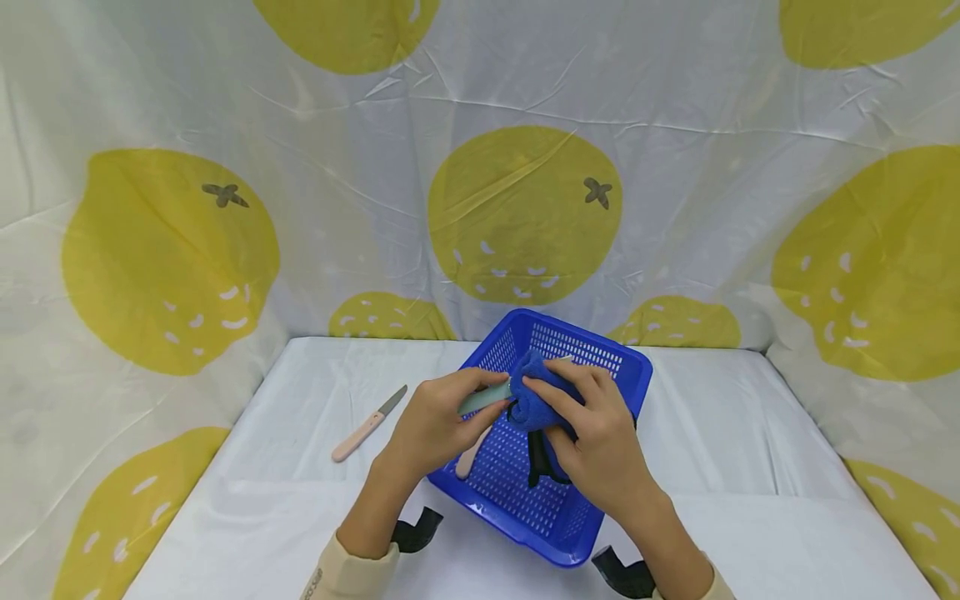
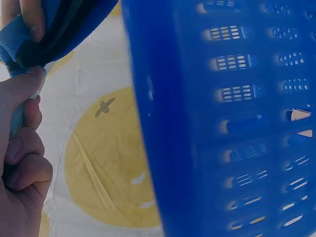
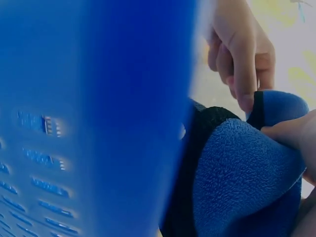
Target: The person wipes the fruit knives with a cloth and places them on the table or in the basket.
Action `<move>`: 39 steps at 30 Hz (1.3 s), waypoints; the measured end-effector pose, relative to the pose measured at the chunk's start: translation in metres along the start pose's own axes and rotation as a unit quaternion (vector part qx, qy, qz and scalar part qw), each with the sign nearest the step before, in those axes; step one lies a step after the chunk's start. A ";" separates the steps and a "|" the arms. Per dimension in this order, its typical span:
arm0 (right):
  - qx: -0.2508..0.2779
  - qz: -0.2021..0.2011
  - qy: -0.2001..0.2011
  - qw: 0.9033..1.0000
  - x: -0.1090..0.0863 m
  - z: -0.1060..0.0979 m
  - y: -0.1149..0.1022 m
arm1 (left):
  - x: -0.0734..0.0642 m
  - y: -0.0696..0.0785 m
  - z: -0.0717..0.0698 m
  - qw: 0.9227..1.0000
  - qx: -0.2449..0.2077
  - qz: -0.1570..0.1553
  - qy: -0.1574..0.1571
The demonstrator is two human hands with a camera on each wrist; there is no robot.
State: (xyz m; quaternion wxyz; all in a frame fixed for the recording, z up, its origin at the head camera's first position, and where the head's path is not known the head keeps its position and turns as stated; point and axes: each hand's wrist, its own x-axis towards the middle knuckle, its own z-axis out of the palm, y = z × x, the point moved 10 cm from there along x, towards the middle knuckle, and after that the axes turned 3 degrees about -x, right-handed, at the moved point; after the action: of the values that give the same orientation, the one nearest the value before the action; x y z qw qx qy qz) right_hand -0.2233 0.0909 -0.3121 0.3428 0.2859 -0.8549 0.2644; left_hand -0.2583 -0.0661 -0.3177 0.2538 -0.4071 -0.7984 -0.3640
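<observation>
At left on the bench (image 1: 255,517) lies a pink-handled knife (image 1: 366,429). Next, the person's left grip (image 1: 433,418) pinches a green handle (image 1: 483,399), its far end hidden in the blue cloth (image 1: 531,407) that the right grip (image 1: 597,429) clasps; this looks like wiping, best done with thick folds between skin and any edge. Beneath both, the blue basket (image 1: 639,367) contains another pink handle (image 1: 470,458).

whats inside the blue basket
A pale pink handle lies inside the basket; its far end is hidden behind the left hand. The cloth and right hand cover more of it, so anything beneath them can't be seen.
</observation>
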 end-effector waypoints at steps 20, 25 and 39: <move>-0.040 -0.004 0.001 0.999 0.000 0.001 0.001 | 0.000 0.006 -0.002 1.000 -0.012 0.021 0.004; -0.038 0.003 0.007 0.999 0.000 -0.002 0.006 | -0.001 0.006 -0.002 1.000 -0.013 0.023 0.005; -0.037 0.035 0.023 0.998 0.000 -0.010 0.029 | 0.000 0.005 -0.003 1.000 -0.013 0.010 0.002</move>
State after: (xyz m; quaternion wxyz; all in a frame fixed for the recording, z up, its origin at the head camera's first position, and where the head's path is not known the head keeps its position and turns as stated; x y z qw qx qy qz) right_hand -0.2385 0.1178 -0.3136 0.3637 0.2361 -0.8655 0.2508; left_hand -0.2538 -0.0670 -0.3140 0.2532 -0.4175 -0.7890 -0.3729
